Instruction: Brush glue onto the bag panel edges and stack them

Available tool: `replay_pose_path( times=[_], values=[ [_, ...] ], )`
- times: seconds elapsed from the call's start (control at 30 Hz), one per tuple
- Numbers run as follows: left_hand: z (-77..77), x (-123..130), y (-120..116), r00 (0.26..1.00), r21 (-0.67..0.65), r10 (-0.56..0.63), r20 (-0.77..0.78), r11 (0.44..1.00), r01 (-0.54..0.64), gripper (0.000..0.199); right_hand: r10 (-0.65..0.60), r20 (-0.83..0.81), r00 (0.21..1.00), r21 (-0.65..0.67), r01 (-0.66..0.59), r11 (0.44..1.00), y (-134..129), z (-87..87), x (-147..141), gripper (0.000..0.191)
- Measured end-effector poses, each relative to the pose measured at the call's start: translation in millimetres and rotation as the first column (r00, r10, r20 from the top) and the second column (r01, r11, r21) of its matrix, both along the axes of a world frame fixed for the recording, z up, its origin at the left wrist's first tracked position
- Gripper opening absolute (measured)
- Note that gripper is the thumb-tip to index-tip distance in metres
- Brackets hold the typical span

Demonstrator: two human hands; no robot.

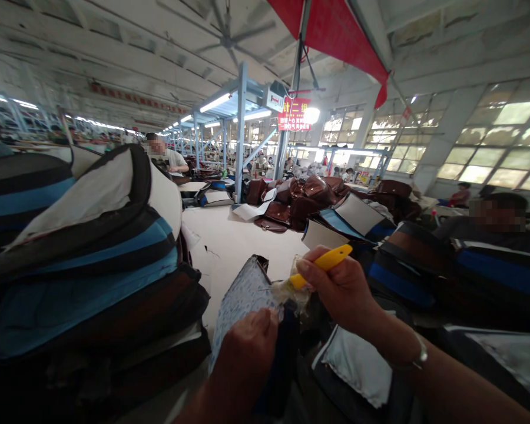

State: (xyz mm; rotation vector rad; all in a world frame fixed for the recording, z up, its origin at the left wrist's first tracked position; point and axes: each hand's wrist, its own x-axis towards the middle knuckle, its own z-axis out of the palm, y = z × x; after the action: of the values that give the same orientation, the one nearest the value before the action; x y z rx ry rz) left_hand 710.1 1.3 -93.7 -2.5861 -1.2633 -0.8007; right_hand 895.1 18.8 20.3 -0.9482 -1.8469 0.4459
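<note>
**Brush at the panel edge**

While the left hand (pixel 247 344) grips the upright panel (pixel 242 294) from below, fingers closed on it, the right hand (pixel 340 285) pinches a yellow brush (pixel 322 265), tip touching the panel's top edge. Stacked covers (pixel 83 259) lie left; table (pixel 234 241) behind.

Daylight pours through the tall windows (pixel 490 141) on the right, which blow out to near white with soft haze around the frames. Fluorescent tubes (pixel 215 102) under the blue racks add cool light, and one round lamp (pixel 311 115) flares into a white blot. The white table (pixel 234 247) reflects brightly in the middle, while the lower corners and the stacked dark covers (pixel 83 277) on the left sink into deep shadow. The wide lens bends ceiling beams and columns toward the edges. The near hands look soft and slightly blurred, and the far background is hazy, with faces pixelated
</note>
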Motion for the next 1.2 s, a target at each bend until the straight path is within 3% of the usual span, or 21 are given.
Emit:
replay_pose_path(
  times=[0.1, 0.17, 0.27, 0.47, 0.53, 0.63, 0.7, 0.73, 0.8, 0.87, 0.9, 0.97, 1.03, 1.13, 1.2],
  values=[
    [-2.0, 6, -1, 0.998, 0.089, 0.021, -0.063, 0.996, -0.015, 0.021, 0.043, 0.241, 0.970, 0.008, -0.046, 0.999, -8, -5.0, -1, 0.024],
    [-4.0, 10, -1, 0.997, 0.116, 0.000, -0.077, 0.993, 0.009, 0.027, 0.009, 0.350, 0.937, 0.044, -0.025, 0.999, -13, -5.6, 2, 0.024],
    [-6.7, 13, -4, 0.998, 0.112, -0.019, -0.058, 0.993, 0.025, 0.024, -0.081, 0.356, 0.931, 0.095, 0.050, 0.994, -18, -2.7, 6, 0.025],
    [-9.7, 15, -6, 0.995, 0.137, -0.044, -0.084, 0.989, 0.056, 0.022, -0.077, 0.503, 0.861, 0.095, 0.034, 0.995, -13, -2.5, -1, 0.028],
    [-10.5, 12, -5, 0.995, 0.185, -0.047, -0.087, 0.981, 0.063, 0.023, -0.081, 0.450, 0.889, 0.037, 0.072, 0.997, -11, -3.8, -2, 0.029],
    [-8.2, 4, 0, 0.996, 0.264, -0.033, -0.079, 0.963, 0.053, 0.023, 0.022, 0.318, 0.948, -0.087, 0.006, 0.996, -5, -3.6, 2, 0.031],
    [-3.5, -6, 6, 0.999, 0.328, -0.016, -0.044, 0.944, 0.029, 0.024, -0.045, 0.167, 0.985, -0.078, 0.058, 0.995, 2, -0.1, 9, 0.030],
    [-0.5, -11, 10, 1.000, 0.357, -0.003, -0.006, 0.934, 0.004, 0.023, -0.115, 0.010, 0.993, -0.069, 0.115, 0.991, 5, 2.0, 13, 0.028],
    [4.9, -22, 18, 0.992, 0.360, 0.017, 0.124, 0.931, -0.061, 0.018, -0.177, -0.407, 0.896, -0.163, 0.119, 0.979, 9, 2.3, 19, 0.028],
    [6.9, -31, 25, 0.962, 0.269, 0.048, 0.269, 0.955, -0.123, 0.014, -0.143, -0.722, 0.676, -0.311, -0.133, 0.941, 8, -8.6, 19, 0.032],
    [5.8, -34, 28, 0.941, 0.201, 0.070, 0.331, 0.969, -0.143, 0.013, -0.132, -0.808, 0.574, -0.360, -0.304, 0.882, 6, -19.1, 16, 0.033],
    [-0.2, -37, 31, 0.888, 0.050, 0.146, 0.436, 0.981, -0.186, 0.013, -0.134, -0.892, 0.431, -0.386, -0.574, 0.722, 0, -47.0, 6, 0.034],
    [-8.1, -39, 31, 0.831, -0.073, 0.231, 0.506, 0.971, -0.226, 0.019, -0.151, -0.940, 0.306, -0.329, -0.697, 0.637, -7, -75.1, -8, 0.029],
    [-12.3, -40, 26, 0.815, -0.144, 0.269, 0.513, 0.963, -0.227, 0.017, -0.176, -0.973, 0.150, -0.229, -0.745, 0.626, -15, -99.9, -26, 0.026],
    [-7.8, -41, 19, 0.829, -0.177, 0.236, 0.508, 0.970, -0.168, 0.026, -0.185, -0.977, 0.110, -0.203, -0.757, 0.621, -18, -104.4, -34, 0.024]
  ],
)
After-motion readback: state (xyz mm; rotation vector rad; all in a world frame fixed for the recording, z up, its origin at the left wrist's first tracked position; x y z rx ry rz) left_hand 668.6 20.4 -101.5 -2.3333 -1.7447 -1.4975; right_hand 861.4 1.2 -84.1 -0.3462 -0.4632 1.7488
